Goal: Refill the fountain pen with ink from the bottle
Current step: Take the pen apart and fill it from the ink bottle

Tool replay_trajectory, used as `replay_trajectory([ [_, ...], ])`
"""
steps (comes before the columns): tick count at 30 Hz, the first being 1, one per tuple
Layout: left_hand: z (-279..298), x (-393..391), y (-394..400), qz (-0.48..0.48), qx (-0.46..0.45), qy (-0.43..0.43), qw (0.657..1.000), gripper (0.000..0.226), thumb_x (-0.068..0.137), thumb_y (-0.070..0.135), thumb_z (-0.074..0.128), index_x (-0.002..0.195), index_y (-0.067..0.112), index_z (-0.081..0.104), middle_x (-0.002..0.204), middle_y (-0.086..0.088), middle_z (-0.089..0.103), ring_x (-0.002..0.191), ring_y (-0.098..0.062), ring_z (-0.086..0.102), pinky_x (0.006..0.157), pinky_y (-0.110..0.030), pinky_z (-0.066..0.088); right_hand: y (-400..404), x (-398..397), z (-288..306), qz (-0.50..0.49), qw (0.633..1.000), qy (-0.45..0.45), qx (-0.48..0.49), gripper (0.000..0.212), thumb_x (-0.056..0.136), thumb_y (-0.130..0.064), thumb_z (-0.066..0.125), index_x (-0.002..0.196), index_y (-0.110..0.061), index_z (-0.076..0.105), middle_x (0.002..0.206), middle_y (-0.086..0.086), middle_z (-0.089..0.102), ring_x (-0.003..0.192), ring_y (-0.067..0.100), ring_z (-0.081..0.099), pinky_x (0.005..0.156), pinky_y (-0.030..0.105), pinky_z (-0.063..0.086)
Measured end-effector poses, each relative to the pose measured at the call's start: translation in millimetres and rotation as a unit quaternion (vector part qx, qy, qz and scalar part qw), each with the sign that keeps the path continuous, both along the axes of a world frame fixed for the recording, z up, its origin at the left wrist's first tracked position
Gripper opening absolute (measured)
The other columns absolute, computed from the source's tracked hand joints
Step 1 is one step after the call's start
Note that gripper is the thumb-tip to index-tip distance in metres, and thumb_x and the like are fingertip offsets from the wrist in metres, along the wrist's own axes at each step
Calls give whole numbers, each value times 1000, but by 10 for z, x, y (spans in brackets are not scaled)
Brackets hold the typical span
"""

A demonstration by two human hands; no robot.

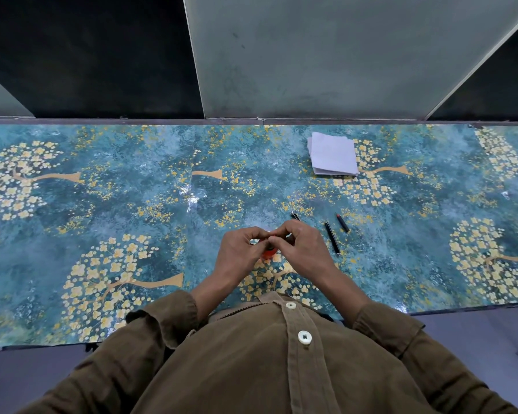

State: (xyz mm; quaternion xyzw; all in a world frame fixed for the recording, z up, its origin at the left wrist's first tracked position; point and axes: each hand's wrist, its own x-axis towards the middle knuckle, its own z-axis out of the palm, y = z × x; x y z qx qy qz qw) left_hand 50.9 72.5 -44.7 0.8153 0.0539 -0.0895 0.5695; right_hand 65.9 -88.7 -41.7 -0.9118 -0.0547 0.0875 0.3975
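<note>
- Both hands meet over the middle of the table (102, 204), close in front of the person's body, where fine finger work is easiest to see and steady.
- The left hand (240, 255) curls its fingers round a small orange-red thing, most likely the ink bottle (269, 254); only a sliver of it shows beneath the fingers. Holding it low, at or just above the table, would keep it from tipping while the other hand works.
- The right hand (299, 249) has its fingers bent in a pinch at the top of that bottle. The view there is crowded, so I cannot say for certain whether it grips the cap or a pen part; a dark bit shows between the fingertips.
- Just past the right hand, a short black pen piece (295, 216) peeks out on the table, partly hidden by the knuckles.
- To the right lie a long black pen barrel (332, 238) and, just beside it but apart, a shorter dark piece with a red tip (342, 223). They lie parallel and within easy reach, seemingly parked there so that the pen can be put back together.
- A folded stack of white paper (333, 157) sits well apart, near the far edge of the table, likely kept for blotting or wiping ink.
- My judgement: the pen is dismantled and the bottle is being opened or dipped into, an early to middle stage.
</note>
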Motion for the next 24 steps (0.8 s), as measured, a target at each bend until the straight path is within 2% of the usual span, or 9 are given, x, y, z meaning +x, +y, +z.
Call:
replay_trajectory([
  [5,39,-7,-5,0,8,6,1000,16,85,3,71,85,16,80,69,11,73,58,5,68,54,-7,46,19,9,-4,-14,1000,-5,-24,19,88,-35,72,78,-21,63,80,-7,65,70,8,62,63,30,51],
  [11,45,-10,-2,-2,9,-1,1000,9,85,4,75,88,11,80,70,10,72,57,10,65,55,-5,45,-2,2,16,8,1000,0,18,6,88,-25,73,94,-24,71,88,-11,65,70,7,64,69,33,57],
  [14,38,-9,1,-2,13,-5,1000,7,86,6,75,89,10,80,72,6,73,58,9,66,55,-5,45,1,2,30,7,1000,-2,12,3,89,-24,72,89,-22,72,89,-8,66,73,9,65,71,36,57],
  [20,44,-19,2,1,17,-1,1000,12,87,5,71,87,14,80,72,6,74,60,6,68,55,-6,47,23,18,16,-15,999,-11,-28,18,88,-35,72,78,-22,65,78,-10,61,69,6,57,61,30,50],
  [24,52,-17,4,-3,10,-1,1000,12,87,5,72,90,13,80,73,10,73,62,6,69,57,-7,48,7,14,26,2,1000,-9,-3,11,88,-32,73,92,-23,70,85,-11,63,69,5,61,66,28,55],
])
